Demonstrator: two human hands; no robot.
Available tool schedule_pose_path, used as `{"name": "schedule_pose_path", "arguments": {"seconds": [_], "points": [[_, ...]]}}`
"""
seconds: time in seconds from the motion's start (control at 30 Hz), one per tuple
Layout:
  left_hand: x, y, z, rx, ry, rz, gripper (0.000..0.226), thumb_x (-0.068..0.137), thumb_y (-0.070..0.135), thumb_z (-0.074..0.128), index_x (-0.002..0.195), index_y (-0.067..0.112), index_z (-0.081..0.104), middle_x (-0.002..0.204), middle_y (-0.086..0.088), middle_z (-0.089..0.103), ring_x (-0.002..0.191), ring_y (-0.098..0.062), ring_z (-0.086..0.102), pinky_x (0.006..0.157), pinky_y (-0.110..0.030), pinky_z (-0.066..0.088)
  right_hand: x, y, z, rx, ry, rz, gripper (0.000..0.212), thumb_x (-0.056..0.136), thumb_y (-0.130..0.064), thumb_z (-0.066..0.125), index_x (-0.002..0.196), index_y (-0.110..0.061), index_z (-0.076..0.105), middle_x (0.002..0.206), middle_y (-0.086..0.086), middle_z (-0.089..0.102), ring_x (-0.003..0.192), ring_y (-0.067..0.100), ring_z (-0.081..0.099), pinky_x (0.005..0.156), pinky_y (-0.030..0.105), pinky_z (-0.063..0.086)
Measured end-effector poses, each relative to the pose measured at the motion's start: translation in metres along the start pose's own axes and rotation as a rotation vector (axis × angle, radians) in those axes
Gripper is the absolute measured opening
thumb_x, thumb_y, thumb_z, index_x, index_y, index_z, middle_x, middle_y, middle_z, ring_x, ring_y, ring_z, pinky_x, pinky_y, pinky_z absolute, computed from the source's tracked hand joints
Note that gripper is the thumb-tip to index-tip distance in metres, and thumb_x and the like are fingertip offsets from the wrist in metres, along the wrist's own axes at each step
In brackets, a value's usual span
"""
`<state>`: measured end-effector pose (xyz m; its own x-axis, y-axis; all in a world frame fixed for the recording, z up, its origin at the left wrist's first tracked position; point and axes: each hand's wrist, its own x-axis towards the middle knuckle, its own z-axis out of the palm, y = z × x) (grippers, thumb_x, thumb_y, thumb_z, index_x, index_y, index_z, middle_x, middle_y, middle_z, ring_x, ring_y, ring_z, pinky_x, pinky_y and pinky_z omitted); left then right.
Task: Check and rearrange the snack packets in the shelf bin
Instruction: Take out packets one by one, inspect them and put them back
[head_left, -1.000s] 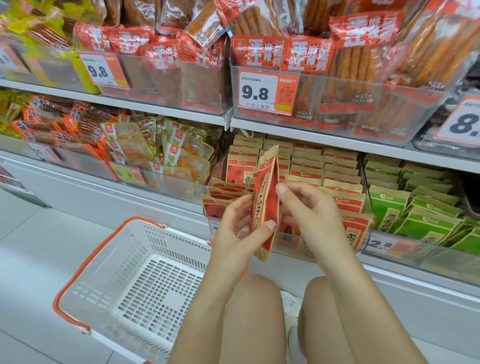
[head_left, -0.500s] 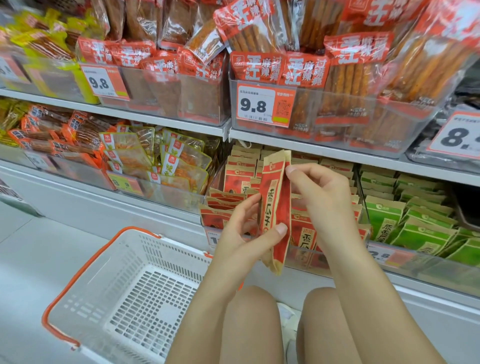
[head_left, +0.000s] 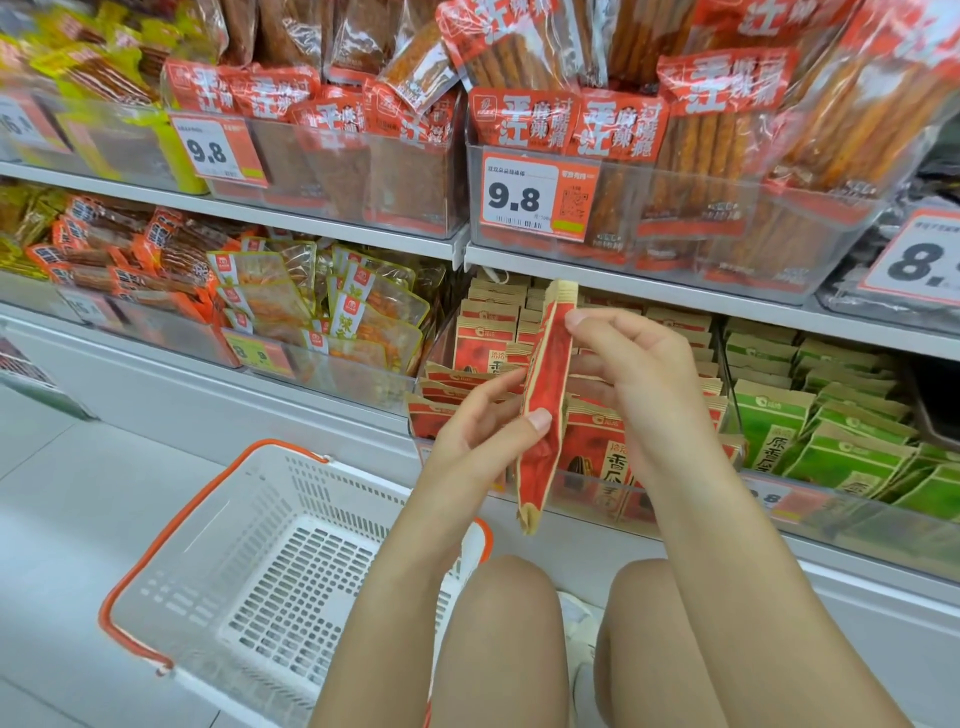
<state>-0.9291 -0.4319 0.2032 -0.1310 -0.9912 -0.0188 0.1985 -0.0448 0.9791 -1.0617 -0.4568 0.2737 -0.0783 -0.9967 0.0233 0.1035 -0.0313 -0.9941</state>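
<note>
Red snack packet (head_left: 545, 384) raised higher than before, both hands' grip still grasping it

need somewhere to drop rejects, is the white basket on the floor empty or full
Empty: the white basket shows only its bare slotted floor, though the person's arm and knees hide its near corner.

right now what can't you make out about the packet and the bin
All in the head view:
- Packet: held edge-on between left hand and right hand, so its faces are unreadable.
- Red packets in the bin: many hidden behind the hands.
- Bin's price tag: covered by the left wrist.
- Right price tag: cut off by the frame edge.
</note>
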Motion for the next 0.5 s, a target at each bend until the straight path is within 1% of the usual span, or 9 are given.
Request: {"name": "schedule_pose_path", "arguments": {"seconds": [0.1, 0.2, 0.27, 0.33, 0.4, 0.43, 0.5], "points": [[-0.001, 0.001, 0.000, -0.009, 0.018, -0.012, 0.048, 0.076, 0.033, 0.069, 0.123, 0.031, 0.061, 0.102, 0.008, 0.074, 0.096, -0.006, 0.070, 0.077, -0.018, 0.054, -0.002, 0.002, -0.001, -0.028, -0.007, -0.040, 0.010, 0.090, -0.019, 0.063, 0.090, -0.014, 0.071, 0.079, 0.000, 0.073, 0.067, 0.009, 0.069, 0.060, 0.017, 0.052], [0.002, 0.005, -0.001, -0.041, 0.127, 0.000, 0.061, 0.073, 0.038, 0.072, 0.132, 0.028, 0.056, 0.115, 0.003, 0.072, 0.103, -0.010, 0.070, 0.078, -0.025, 0.057, -0.005, 0.008, -0.006, -0.097, -0.032, -0.056, 0.009, 0.086, -0.026, 0.067, 0.090, -0.020, 0.072, 0.082, -0.004, 0.074, 0.074, 0.008, 0.069, 0.068, 0.019, 0.055], [0.006, 0.008, -0.002, -0.087, 0.226, 0.022, 0.068, 0.072, 0.040, 0.072, 0.135, 0.025, 0.053, 0.119, 0.000, 0.071, 0.105, -0.013, 0.070, 0.085, -0.031, 0.058, -0.011, 0.015, -0.010, -0.148, -0.078, -0.040, 0.014, 0.081, -0.034, 0.068, 0.089, -0.023, 0.072, 0.084, -0.007, 0.074, 0.078, 0.007, 0.069, 0.071, 0.018, 0.055], [0.010, 0.012, -0.004, -0.128, 0.315, 0.038, 0.072, 0.072, 0.041, 0.075, 0.137, 0.024, 0.050, 0.122, -0.003, 0.069, 0.108, -0.016, 0.069, 0.092, -0.034, 0.056, -0.018, 0.021, -0.015, -0.187, -0.135, -0.019, 0.022, 0.073, -0.041, 0.067, 0.087, -0.026, 0.072, 0.085, -0.009, 0.074, 0.081, 0.004, 0.069, 0.073, 0.017, 0.053], [0.011, 0.015, -0.005, -0.165, 0.377, 0.043, 0.075, 0.073, 0.042, 0.082, 0.138, 0.023, 0.048, 0.125, -0.006, 0.068, 0.109, -0.018, 0.069, 0.092, -0.032, 0.056, -0.024, 0.027, -0.017, -0.212, -0.193, 0.006, 0.026, 0.070, -0.043, 0.067, 0.087, -0.025, 0.073, 0.085, -0.010, 0.074, 0.083, 0.003, 0.068, 0.077, 0.019, 0.053], [0.011, 0.016, -0.005, -0.181, 0.398, 0.046, 0.078, 0.072, 0.043, 0.082, 0.139, 0.023, 0.046, 0.126, -0.007, 0.067, 0.109, -0.017, 0.069, 0.090, -0.030, 0.057, -0.026, 0.029, -0.018, -0.217, -0.213, 0.017, 0.025, 0.070, -0.042, 0.067, 0.087, -0.024, 0.073, 0.084, -0.011, 0.074, 0.082, 0.002, 0.068, 0.077, 0.018, 0.052], [0.011, 0.016, -0.005, -0.188, 0.426, 0.054, 0.082, 0.070, 0.045, 0.080, 0.141, 0.023, 0.044, 0.129, -0.006, 0.065, 0.111, -0.015, 0.068, 0.087, -0.025, 0.057, -0.028, 0.032, -0.017, -0.217, -0.236, 0.019, 0.015, 0.075, -0.034, 0.069, 0.084, -0.024, 0.073, 0.081, -0.013, 0.074, 0.080, 0.000, 0.067, 0.072, 0.013, 0.050]]}}
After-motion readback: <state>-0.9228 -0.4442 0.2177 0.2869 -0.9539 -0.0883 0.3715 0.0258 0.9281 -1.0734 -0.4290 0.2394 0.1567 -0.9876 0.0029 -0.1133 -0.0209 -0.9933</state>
